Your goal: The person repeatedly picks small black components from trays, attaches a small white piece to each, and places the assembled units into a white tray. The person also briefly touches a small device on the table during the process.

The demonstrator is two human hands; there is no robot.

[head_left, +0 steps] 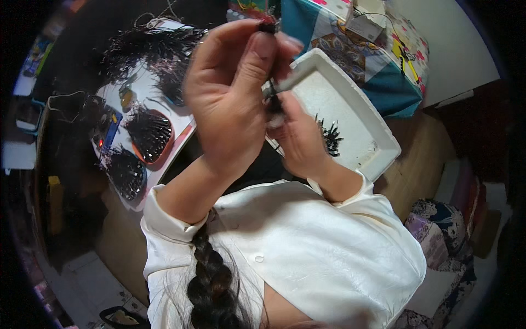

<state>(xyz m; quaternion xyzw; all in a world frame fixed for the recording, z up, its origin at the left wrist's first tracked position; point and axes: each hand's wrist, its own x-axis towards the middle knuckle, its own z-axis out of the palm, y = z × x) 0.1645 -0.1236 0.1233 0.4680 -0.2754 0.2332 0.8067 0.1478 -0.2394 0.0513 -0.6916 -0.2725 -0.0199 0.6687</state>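
Now binding a small black bristle bundle (268, 26).
Left hand (230, 104) pinches its top; right hand (298, 137) grips a thin tool (285, 85) above the white tray's (356, 109) near edge.

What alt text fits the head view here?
Two bare hands meet close to the camera: the left hand pinches a small dark bundle while the right hand holds a thin tool. Beneath lies a white tray with small dark pieces.

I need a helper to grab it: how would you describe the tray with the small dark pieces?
Look behind the right hand: the white tray is shallow and rectangular with a raised rim. Unlike the flat board heaped with dark strands, it holds only a small cluster of dark pieces.
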